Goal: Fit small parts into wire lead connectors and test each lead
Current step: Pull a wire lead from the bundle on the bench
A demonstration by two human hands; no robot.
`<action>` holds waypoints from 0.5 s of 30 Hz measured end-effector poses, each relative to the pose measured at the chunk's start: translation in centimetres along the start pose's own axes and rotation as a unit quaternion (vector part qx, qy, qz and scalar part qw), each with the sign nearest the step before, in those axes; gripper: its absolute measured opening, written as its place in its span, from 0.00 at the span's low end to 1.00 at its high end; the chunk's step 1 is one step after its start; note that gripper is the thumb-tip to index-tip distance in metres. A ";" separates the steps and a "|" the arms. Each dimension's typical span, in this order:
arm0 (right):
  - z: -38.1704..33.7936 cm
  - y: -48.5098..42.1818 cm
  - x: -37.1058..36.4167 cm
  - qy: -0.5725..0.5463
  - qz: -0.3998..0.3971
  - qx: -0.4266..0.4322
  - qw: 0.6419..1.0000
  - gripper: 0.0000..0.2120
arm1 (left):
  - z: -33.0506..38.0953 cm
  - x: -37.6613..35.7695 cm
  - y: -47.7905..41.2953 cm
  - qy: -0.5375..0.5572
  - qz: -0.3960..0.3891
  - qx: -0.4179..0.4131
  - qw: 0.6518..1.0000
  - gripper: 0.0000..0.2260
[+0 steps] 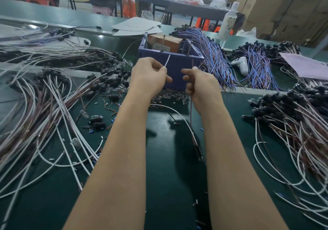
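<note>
My left hand point(150, 75) is raised in front of the blue bin point(171, 61) and pinches a thin white wire point(167, 61) whose end points up toward the metal pins on the bin. My right hand point(198, 83) is curled beside it, gripping a red wire point(191, 112) that hangs down from the fist. A white wire point(179, 113) loops across the green mat point(165, 158) below to a black connector point(198, 150). Small clear parts point(170, 95) lie heaped at the bin's foot.
Bundles of white and brown leads with black connectors point(53, 94) spread left and right point(292, 119). Blue-purple leads point(214, 55) lie behind the bin, beside a white handheld device point(242, 64). A brown box point(165, 42) sits in the bin. Loose wire offcuts litter the mat.
</note>
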State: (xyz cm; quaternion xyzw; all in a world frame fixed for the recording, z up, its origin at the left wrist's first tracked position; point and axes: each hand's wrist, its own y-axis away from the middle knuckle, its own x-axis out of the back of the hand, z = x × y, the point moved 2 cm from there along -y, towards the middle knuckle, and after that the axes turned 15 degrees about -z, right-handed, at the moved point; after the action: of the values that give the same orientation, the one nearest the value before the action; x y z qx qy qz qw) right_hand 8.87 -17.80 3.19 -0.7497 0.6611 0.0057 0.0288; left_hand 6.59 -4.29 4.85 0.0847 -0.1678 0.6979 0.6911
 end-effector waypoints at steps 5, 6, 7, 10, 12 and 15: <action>-0.4 0.3 -1.6 0.097 -0.063 0.046 0.992 0.10 | -0.4 -0.7 0.0 0.081 -0.006 0.007 0.997 0.07; -0.4 0.3 -1.7 0.090 -0.059 0.054 0.993 0.08 | -0.5 -0.8 0.0 0.093 -0.008 0.008 0.996 0.07; -0.4 0.4 -1.8 0.079 -0.057 0.060 0.993 0.08 | -0.5 -0.9 0.0 0.107 -0.009 0.010 0.994 0.06; -0.5 0.5 -2.0 0.068 -0.068 0.063 0.993 0.08 | -0.5 -1.0 0.1 0.149 -0.012 0.012 0.989 0.06; -0.5 0.5 -2.1 0.072 -0.075 0.064 0.993 0.08 | -0.4 -1.0 0.2 0.176 -0.012 0.012 0.984 0.05; -0.7 0.6 -2.1 0.076 -0.075 0.064 0.992 0.08 | -0.2 -0.8 0.3 0.210 -0.020 0.006 0.978 0.07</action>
State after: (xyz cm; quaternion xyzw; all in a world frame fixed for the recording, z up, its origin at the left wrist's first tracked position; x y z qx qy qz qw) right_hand 7.97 -15.88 3.99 -0.7918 0.6026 -0.0959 0.0267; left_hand 6.30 -4.99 4.31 -0.0564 -0.0135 0.6871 0.7242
